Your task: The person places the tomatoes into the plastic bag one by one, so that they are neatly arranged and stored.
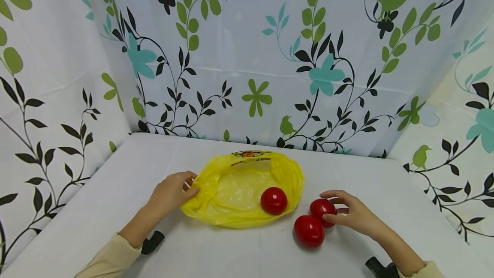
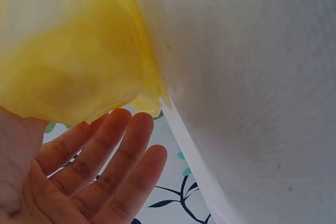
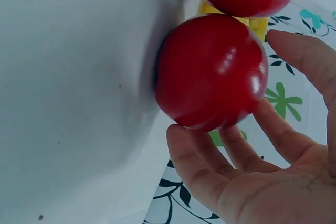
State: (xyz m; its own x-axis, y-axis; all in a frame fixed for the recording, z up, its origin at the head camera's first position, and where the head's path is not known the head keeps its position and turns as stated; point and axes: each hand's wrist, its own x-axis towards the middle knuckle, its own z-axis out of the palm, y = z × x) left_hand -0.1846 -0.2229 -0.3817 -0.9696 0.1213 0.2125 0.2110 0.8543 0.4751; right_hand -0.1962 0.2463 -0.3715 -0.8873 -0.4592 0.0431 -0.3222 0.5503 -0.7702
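Observation:
A yellow plastic bag (image 1: pixel 247 222) lies on the white table with its mouth spread wide. One glossy red tomato (image 1: pixel 274 200) sits inside, near the right rim. My left hand (image 1: pixel 175 190) pinches the bag's left edge; in the left wrist view the yellow film (image 2: pixel 79 72) hides the thumb's tip and part of the fingers. To the right of the bag, a second tomato (image 1: pixel 321 209) has my right hand (image 1: pixel 353 213) around it, thumb on the near side and fingers on the far side. A third tomato (image 1: pixel 308 231) stands against it, closer to me.
The white tabletop (image 1: pixel 247 256) runs back to a patterned cloth (image 1: pixel 231 55) with leaves and birds, which also hangs at both sides. Dark wrist devices (image 1: pixel 152 242) sit under both forearms.

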